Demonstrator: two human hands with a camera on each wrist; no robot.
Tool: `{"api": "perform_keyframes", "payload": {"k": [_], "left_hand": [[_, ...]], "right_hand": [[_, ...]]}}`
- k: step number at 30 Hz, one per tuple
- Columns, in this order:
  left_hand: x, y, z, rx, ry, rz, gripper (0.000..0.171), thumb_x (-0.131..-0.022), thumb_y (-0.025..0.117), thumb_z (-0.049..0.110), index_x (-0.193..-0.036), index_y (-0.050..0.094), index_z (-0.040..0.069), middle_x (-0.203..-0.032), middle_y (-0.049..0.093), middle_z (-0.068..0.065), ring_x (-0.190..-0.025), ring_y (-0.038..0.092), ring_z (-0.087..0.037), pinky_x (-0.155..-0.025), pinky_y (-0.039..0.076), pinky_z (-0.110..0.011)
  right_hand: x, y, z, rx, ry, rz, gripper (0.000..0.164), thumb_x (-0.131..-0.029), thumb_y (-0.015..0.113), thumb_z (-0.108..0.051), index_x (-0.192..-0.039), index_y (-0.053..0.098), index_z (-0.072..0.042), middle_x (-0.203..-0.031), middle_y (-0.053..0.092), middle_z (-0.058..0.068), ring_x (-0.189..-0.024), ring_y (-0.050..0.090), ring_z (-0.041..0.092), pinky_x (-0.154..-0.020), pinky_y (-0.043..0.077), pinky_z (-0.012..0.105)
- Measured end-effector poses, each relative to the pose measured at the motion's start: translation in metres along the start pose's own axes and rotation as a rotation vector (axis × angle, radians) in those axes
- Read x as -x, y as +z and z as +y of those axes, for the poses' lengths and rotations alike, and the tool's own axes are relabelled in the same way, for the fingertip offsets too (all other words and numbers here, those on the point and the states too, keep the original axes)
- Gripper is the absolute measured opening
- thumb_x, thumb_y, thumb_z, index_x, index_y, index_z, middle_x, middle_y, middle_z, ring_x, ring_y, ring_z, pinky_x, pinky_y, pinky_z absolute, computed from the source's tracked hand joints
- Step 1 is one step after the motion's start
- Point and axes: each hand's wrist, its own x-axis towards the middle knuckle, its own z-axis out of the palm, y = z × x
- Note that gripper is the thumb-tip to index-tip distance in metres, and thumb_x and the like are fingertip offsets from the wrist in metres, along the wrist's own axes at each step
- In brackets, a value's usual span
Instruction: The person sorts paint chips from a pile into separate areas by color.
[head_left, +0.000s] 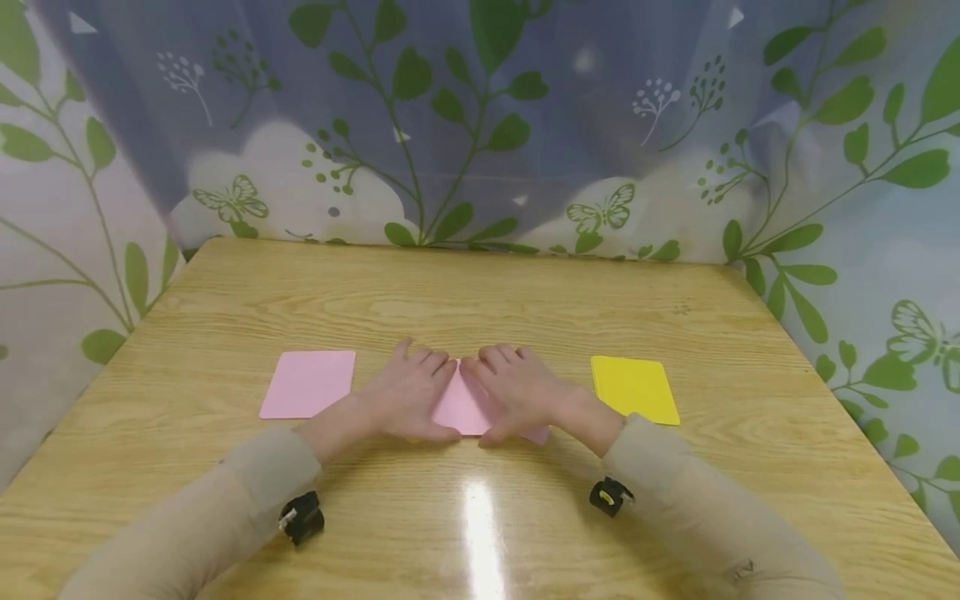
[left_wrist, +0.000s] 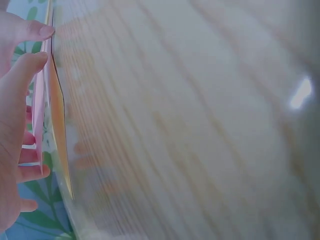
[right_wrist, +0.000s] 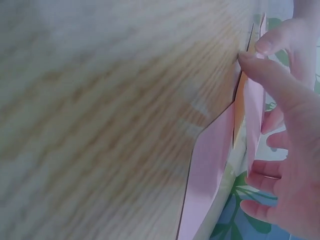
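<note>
table (head_left: 450,308): glossy wood-grain | pink card (head_left: 465,410): smooth, paper-like | curtain (head_left: 300,167): cloth

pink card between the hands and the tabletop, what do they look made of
Pink card: probably cardstock, possibly thin plastic; smooth, with thin edges and even colour. Tabletop: wood or wood-look laminate, shiny; grain lines run across it and bright glare reflects.

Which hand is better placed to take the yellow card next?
The right hand, I'd say: the yellow card lies on that side, beside its wrist. The left hand is farther off, and both hold the middle pink card.
</note>
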Motion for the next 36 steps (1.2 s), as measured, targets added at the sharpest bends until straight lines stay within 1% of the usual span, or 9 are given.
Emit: {"api": "perform_keyframes", "payload": {"k": [4,10,14,16,19,23,29,33,36], "left_hand": [[0.005,0.000,-0.004,0.000,-0.006,0.015,0.098,-0.074,0.042,0.076,-0.136,0.043,0.001,-0.134,0.046,-0.015,-0.123,0.041,-0.032,-0.102,0.021,-0.060],[0.019,-0.006,-0.018,-0.021,-0.009,0.096,0.093,-0.073,0.048,0.074,-0.135,0.043,0.005,-0.130,0.047,-0.014,-0.121,0.042,-0.032,-0.100,0.022,-0.062],[0.033,-0.011,-0.030,-0.033,-0.018,0.125,0.096,-0.072,0.049,0.075,-0.136,0.042,0.004,-0.130,0.046,-0.015,-0.121,0.040,-0.033,-0.102,0.023,-0.057],[0.041,-0.014,-0.038,-0.007,-0.023,0.136,0.097,-0.071,0.051,0.074,-0.135,0.042,0.002,-0.130,0.045,-0.017,-0.121,0.039,-0.034,-0.103,0.024,-0.054],[0.055,-0.020,-0.050,0.019,-0.029,0.163,0.097,-0.070,0.055,0.073,-0.133,0.044,-0.001,-0.127,0.047,-0.019,-0.118,0.041,-0.034,-0.100,0.030,-0.050],[0.073,-0.025,-0.068,0.010,-0.030,0.187,0.096,-0.068,0.060,0.070,-0.130,0.046,-0.002,-0.124,0.050,-0.020,-0.114,0.044,-0.035,-0.096,0.034,-0.050],[0.096,-0.025,-0.091,0.002,-0.057,0.140,0.097,-0.067,0.064,0.068,-0.131,0.046,-0.003,-0.124,0.049,-0.020,-0.115,0.043,-0.036,-0.093,0.033,-0.052],[0.111,-0.022,-0.105,0.009,-0.098,0.065,0.096,-0.067,0.065,0.067,-0.132,0.045,-0.002,-0.127,0.048,-0.019,-0.117,0.042,-0.035,-0.093,0.032,-0.053],[0.119,-0.021,-0.113,0.029,-0.129,0.011,0.095,-0.067,0.068,0.063,-0.133,0.044,-0.001,-0.129,0.047,-0.019,-0.118,0.042,-0.037,-0.093,0.031,-0.057]], "right_hand": [[-0.005,-0.001,-0.003,0.013,-0.017,0.017,0.099,-0.065,0.063,-0.068,-0.139,0.034,-0.010,-0.131,0.041,0.012,-0.119,0.039,0.027,-0.094,0.037,0.045],[-0.017,-0.006,-0.009,0.041,-0.059,0.119,0.090,-0.067,0.062,-0.067,-0.132,0.040,-0.009,-0.125,0.042,0.010,-0.114,0.041,0.026,-0.089,0.039,0.042],[-0.029,-0.014,-0.018,0.044,-0.076,0.132,0.088,-0.067,0.062,-0.066,-0.131,0.041,-0.009,-0.125,0.042,0.010,-0.114,0.040,0.026,-0.088,0.039,0.041],[-0.037,-0.020,-0.024,0.047,-0.085,0.133,0.088,-0.067,0.062,-0.066,-0.131,0.041,-0.009,-0.126,0.042,0.010,-0.115,0.040,0.026,-0.089,0.039,0.042],[-0.051,-0.031,-0.034,0.061,-0.096,0.125,0.089,-0.068,0.061,-0.068,-0.131,0.041,-0.008,-0.128,0.041,0.011,-0.118,0.038,0.027,-0.092,0.037,0.041],[-0.072,-0.040,-0.048,0.083,-0.108,0.119,0.088,-0.068,0.060,-0.069,-0.131,0.041,-0.009,-0.127,0.041,0.010,-0.118,0.037,0.027,-0.092,0.035,0.041],[-0.104,-0.040,-0.071,0.050,-0.111,0.103,0.084,-0.071,0.055,-0.071,-0.130,0.041,-0.012,-0.122,0.041,0.006,-0.115,0.036,0.023,-0.092,0.034,0.039],[-0.126,-0.037,-0.088,0.027,-0.101,0.053,0.086,-0.071,0.055,-0.071,-0.133,0.039,-0.013,-0.123,0.040,0.005,-0.115,0.036,0.022,-0.094,0.034,0.039],[-0.138,-0.035,-0.100,0.010,-0.094,0.012,0.088,-0.071,0.057,-0.069,-0.136,0.038,-0.013,-0.124,0.040,0.006,-0.116,0.036,0.021,-0.095,0.034,0.039]]}}
